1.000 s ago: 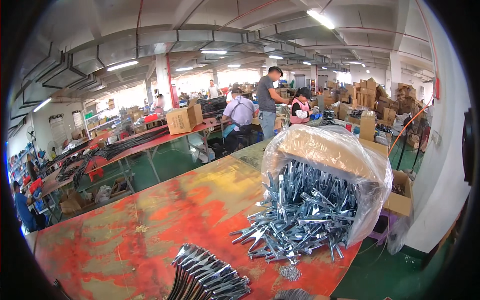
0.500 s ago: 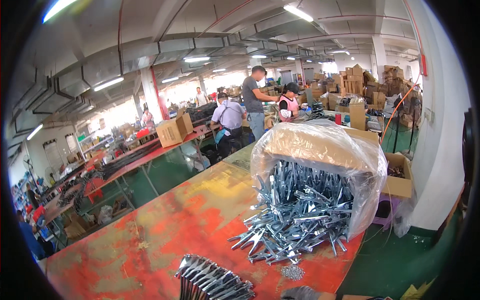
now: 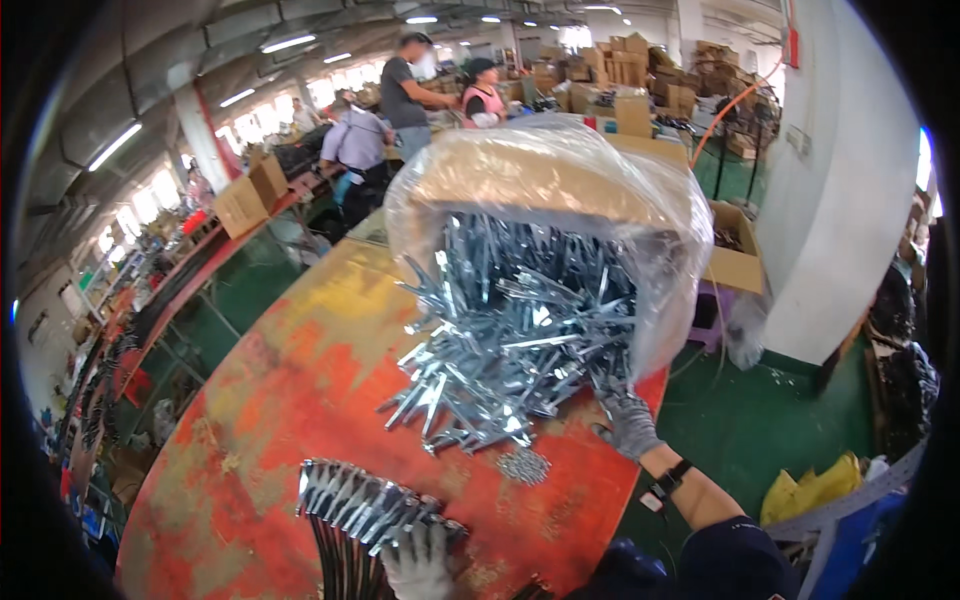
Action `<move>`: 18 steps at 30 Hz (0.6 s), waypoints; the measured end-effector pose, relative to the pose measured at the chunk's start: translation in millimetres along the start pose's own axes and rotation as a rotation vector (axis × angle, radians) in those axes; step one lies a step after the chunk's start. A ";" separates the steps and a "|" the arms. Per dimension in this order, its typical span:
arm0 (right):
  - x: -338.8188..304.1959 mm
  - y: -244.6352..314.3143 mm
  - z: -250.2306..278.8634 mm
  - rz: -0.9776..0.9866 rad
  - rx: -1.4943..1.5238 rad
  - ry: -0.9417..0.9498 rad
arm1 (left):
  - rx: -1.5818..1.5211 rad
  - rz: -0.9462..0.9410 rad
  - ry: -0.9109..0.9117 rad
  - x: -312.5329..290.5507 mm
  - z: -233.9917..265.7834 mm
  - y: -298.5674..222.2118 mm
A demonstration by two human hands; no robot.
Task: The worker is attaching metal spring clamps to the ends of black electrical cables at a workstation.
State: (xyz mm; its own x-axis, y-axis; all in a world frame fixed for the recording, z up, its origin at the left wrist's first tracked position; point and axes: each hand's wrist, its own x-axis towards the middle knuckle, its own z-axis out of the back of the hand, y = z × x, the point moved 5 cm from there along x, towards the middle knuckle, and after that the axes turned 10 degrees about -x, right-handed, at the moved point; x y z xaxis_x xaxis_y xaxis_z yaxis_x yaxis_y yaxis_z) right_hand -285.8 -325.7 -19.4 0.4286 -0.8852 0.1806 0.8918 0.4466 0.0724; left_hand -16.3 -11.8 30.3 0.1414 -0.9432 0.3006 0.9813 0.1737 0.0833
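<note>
My left hand (image 3: 418, 562), in a pale grey glove, lies with fingers stretched out on the near end of a row of shiny metal pieces (image 3: 355, 497) with black rods or tubes below them. My right hand (image 3: 628, 422), in a darker grey glove, reaches to the right edge of a heap of forked metal parts (image 3: 520, 345). Its thumb stands apart, and its fingertips are at the parts; no held piece can be made out. The heap spills out of a cardboard box (image 3: 540, 175) tipped on its side, wrapped in clear plastic film (image 3: 675, 260).
A small mound of tiny metal bits (image 3: 523, 466) sits before the heap on the worn red table (image 3: 240, 450). An open carton (image 3: 735, 250) on a purple stool (image 3: 708, 310) stands beyond the table's right edge, near a white pillar (image 3: 840, 200). Several people work farther back.
The view has tilted down and shifted right. Both gloved hands now show: the left on the row of metal pieces, the right extended to the heap's right edge.
</note>
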 end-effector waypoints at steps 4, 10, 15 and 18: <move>4.8 -3.3 -1.2 0.019 0.043 -0.084 | 0.059 0.067 0.043 7.1 -19.6 11.1; -9.2 -14.7 -35.0 0.005 0.013 -0.133 | -0.010 -0.008 0.009 -15.6 13.1 -5.4; -54.4 11.8 15.9 0.149 0.198 -0.432 | -0.233 0.123 0.026 -77.3 19.6 -1.5; -56.9 -11.0 25.0 -0.106 0.729 -0.459 | -0.314 0.302 0.109 -124.7 14.8 5.0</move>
State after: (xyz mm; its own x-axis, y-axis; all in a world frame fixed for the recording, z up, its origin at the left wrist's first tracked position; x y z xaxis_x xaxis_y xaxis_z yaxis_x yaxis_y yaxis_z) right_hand -323.6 -277.0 -6.0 0.1076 -0.8567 0.5044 0.5412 0.4761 0.6932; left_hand -30.9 110.9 7.3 0.4240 -0.8907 0.1638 0.8836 0.3673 -0.2904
